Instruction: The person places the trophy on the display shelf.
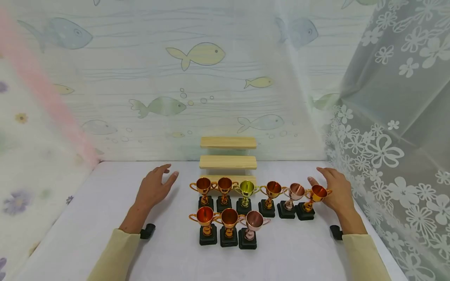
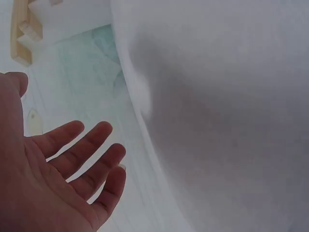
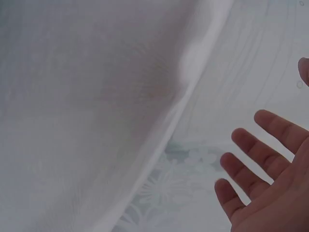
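Several small trophy cups on black bases stand upright in two rows on the white table. In the back row are orange-gold cups, a yellow-gold cup (image 1: pixel 247 189) and a pink cup (image 1: pixel 296 192). The front row has a red-orange cup (image 1: pixel 205 216), a bronze-gold cup (image 1: pixel 229 218) and another pink cup (image 1: pixel 254 221). My left hand (image 1: pixel 154 189) is off to their left with relaxed fingers, holding nothing. My right hand (image 1: pixel 336 191) is beside the rightmost orange-gold cup (image 1: pixel 319 193), which partly overlaps it; contact is not clear. Both wrist views show spread, bare fingers.
Behind the cups rises a stepped wooden stand (image 1: pixel 228 162) with three light planks, its lowest partly hidden. A fish-print curtain (image 1: pixel 218 86) hangs at the back, with lace fabric (image 1: pixel 383 152) on the right. The white table (image 1: pixel 168 253) extends around the cups.
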A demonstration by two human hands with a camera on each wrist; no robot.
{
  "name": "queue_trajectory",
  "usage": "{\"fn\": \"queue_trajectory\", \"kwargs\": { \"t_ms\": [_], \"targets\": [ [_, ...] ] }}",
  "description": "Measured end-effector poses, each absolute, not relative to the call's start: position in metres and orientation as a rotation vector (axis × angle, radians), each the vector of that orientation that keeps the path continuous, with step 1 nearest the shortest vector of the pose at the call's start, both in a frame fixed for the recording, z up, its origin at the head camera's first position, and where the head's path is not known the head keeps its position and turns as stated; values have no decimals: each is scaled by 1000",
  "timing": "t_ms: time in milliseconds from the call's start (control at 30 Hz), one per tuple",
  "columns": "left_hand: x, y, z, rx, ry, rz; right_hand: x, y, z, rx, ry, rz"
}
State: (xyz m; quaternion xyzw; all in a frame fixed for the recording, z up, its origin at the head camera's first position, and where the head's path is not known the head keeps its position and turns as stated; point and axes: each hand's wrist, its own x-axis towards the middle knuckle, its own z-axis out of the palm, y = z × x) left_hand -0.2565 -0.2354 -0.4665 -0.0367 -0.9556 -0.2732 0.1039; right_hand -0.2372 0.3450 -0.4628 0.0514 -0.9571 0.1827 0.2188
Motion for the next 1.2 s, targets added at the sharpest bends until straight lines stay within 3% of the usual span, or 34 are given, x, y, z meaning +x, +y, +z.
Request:
{"fn": "queue_trajectory", "kwargs": {
  "t_ms": [600,1200],
  "targets": [
    [-260,-207,-474,-278,-2848,-1299,-228,363,-459,435,-2719,856],
    [-266,-193,-485,-465,-2776,-1498,-213,377,-448,653,-2930,1117]
  ]
}}
